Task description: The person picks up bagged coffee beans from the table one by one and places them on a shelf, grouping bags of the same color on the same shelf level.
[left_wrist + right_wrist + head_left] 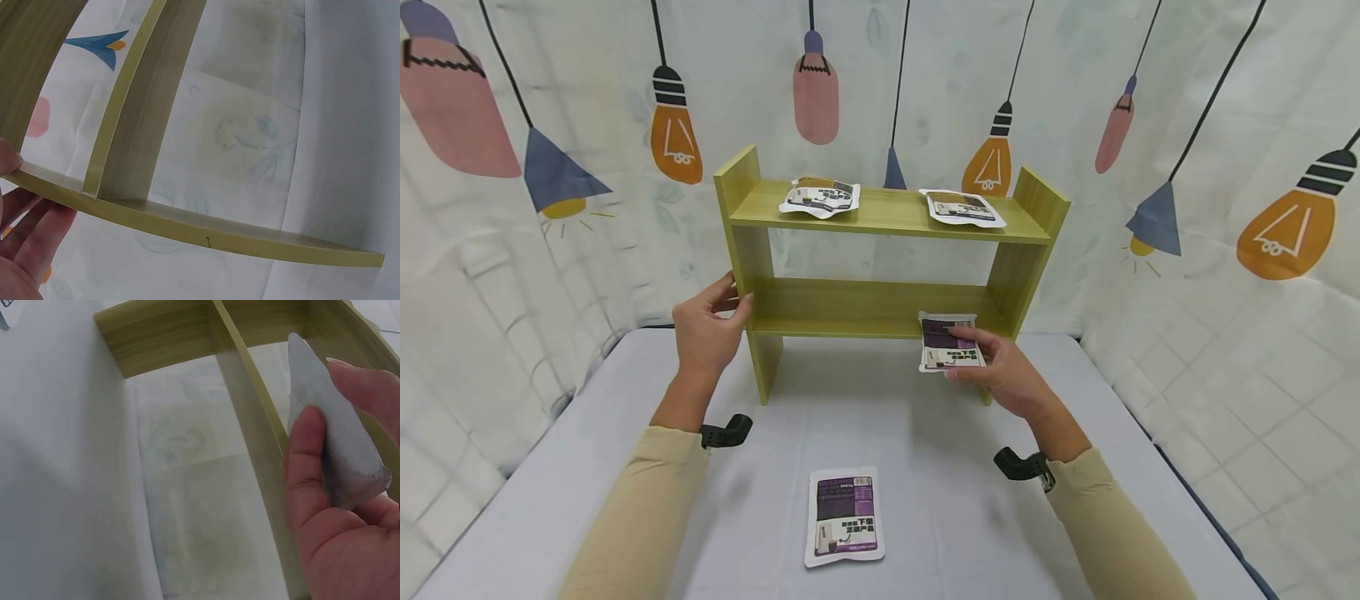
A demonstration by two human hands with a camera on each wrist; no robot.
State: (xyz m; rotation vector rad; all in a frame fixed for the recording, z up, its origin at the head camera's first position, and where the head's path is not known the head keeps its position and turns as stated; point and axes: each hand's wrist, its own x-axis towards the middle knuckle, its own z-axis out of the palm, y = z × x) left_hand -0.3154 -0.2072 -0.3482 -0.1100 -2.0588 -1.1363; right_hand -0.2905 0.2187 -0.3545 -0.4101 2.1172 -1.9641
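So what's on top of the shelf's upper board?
Two flat pouches lie on the upper board: left pouch, right pouch. Anything beneath them is covered.

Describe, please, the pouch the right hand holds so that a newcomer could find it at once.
Start at the green wooden shelf on the grey table. At its lower board's right end, the right hand pinches a purple-and-white pouch. Unlike the others, it lies neither on the top board nor on the table.

Beige sleeves, black wrist mounts
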